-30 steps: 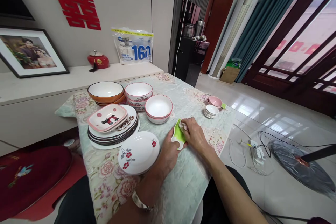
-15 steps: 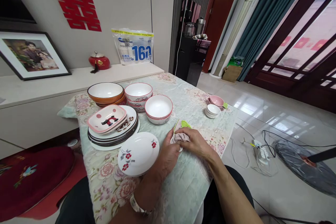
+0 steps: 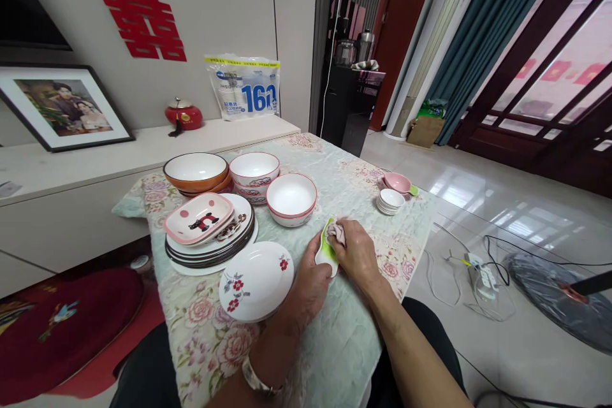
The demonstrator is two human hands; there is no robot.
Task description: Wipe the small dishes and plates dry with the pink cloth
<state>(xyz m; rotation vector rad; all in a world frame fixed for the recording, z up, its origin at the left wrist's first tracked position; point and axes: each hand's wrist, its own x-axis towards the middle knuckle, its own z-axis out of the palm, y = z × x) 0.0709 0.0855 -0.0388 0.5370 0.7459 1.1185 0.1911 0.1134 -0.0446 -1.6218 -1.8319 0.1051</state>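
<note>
My left hand (image 3: 310,280) grips a small green and white dish (image 3: 327,255), its thumb over the near rim. A crumpled pale cloth (image 3: 336,234) is bunched in my right hand (image 3: 356,252), pressed against the dish's inner surface toward the far end. Both hands are above the tablecloth near the middle of the table. Left of my left hand lies a white oval plate (image 3: 257,280) with red flowers. Beyond the hands stands a red-rimmed white bowl (image 3: 291,196), apart from them.
Stacked plates topped by a pink dish (image 3: 198,218), orange bowls (image 3: 195,171) and patterned bowls (image 3: 254,169) stand at the left. Small white dishes (image 3: 391,199) and a pink bowl (image 3: 396,183) sit at the right edge. Cables and a power strip (image 3: 482,277) lie on the floor.
My right hand with the cloth has moved up along the dish, uncovering more of its green inside. The dish's near end now shows under my left thumb.
</note>
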